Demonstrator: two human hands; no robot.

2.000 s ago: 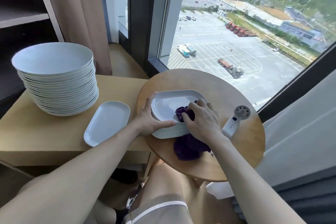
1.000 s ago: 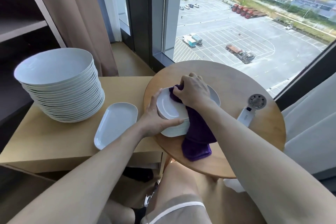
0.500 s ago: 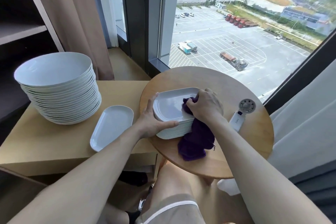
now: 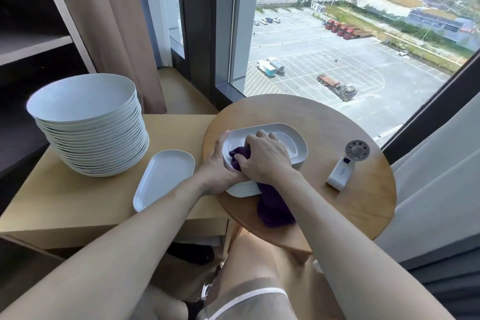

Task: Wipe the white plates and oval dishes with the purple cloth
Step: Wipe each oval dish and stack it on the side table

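Observation:
A stack of white oval dishes (image 4: 292,141) sits on the round wooden table (image 4: 337,205). My right hand (image 4: 265,158) presses the purple cloth (image 4: 274,205) into the left part of the top dish; the cloth's tail hangs over the stack's near edge onto the table. My left hand (image 4: 217,169) grips the stack's left rim, thumb on the near side. One single oval dish (image 4: 163,180) lies on the low cabinet (image 4: 65,202) to the left. A tall stack of round white plates (image 4: 88,125) stands further left on it.
A small white handheld fan (image 4: 345,166) lies on the right side of the round table. A window with a dark frame is right behind the table, a beige curtain (image 4: 114,21) and dark shelving at the left. My knees are under the table's near edge.
My right hand slid the cloth from the right part of the top dish to its left part. My left hand kept its hold on the stack's rim.

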